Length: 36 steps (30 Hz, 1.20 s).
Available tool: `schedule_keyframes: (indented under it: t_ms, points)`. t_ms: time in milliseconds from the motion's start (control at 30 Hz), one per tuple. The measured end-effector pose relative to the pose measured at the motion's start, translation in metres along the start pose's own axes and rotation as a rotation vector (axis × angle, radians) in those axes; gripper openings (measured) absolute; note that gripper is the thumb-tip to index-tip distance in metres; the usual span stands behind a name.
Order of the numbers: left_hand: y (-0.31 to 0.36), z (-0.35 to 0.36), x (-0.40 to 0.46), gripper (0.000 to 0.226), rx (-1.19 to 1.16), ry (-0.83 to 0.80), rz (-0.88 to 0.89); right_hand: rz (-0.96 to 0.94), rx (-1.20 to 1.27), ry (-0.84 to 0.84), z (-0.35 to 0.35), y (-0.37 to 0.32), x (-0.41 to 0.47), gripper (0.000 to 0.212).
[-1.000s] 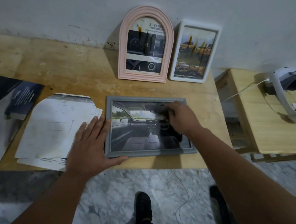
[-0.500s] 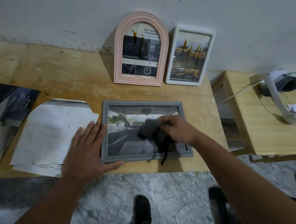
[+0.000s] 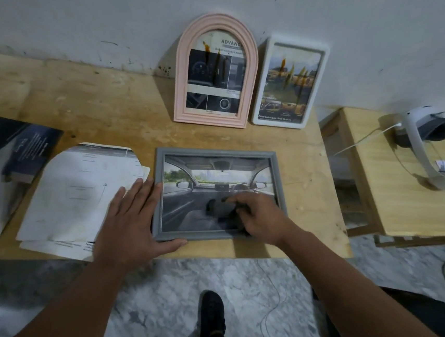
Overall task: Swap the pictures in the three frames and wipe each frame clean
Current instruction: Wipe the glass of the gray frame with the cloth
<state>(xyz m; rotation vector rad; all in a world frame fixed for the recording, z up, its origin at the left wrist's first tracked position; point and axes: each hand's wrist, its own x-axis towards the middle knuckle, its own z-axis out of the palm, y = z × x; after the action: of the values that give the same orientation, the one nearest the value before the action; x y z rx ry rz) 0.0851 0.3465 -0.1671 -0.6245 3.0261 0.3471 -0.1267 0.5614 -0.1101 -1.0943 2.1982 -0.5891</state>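
Note:
A grey frame [image 3: 215, 150] with a car-interior picture lies flat near the front edge of the wooden table [image 3: 96, 107]. My left hand [image 3: 131, 223] lies flat with spread fingers against the frame's left edge, thumb along its bottom edge. My right hand [image 3: 261, 216] grips a dark grey cloth [image 3: 219, 208] and presses it on the lower right of the glass. A pink arched frame [image 3: 187, 71] and a white frame [image 3: 265, 88] lean against the wall behind; brown streaks mark their glass.
White printed sheets [image 3: 77, 196] lie left of the grey frame, with dark brochures [image 3: 10, 150] further left. A lower wooden side table [image 3: 396, 178] on the right carries a white headset [image 3: 431, 148] and cable. My shoes stand on marble floor below.
My right hand has dragged the cloth from the upper middle of the glass down to its lower right. The left hand stays pressed at the frame's left edge.

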Motion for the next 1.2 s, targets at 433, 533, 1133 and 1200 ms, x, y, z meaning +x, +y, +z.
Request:
schedule_keyframes:
  t_ms: [433,533,1133,1200]
  points:
    - [-0.001,0.002,0.002,0.129,-0.002,-0.006,-0.001,0.011,-0.161,0.338,-0.008,0.01,0.049,0.025]
    - [0.0,0.001,0.001,0.13,0.006,0.003,0.004,-0.18,-0.155,0.202,0.027,-0.014,0.026,0.027]
    - [0.0,0.0,0.001,0.129,-0.007,0.005,0.002,0.061,-0.383,0.439,0.0,0.023,0.015,0.029]
    - [0.0,0.0,0.0,0.129,-0.002,-0.002,0.005,-0.007,-0.332,0.419,0.016,0.012,0.004,0.029]
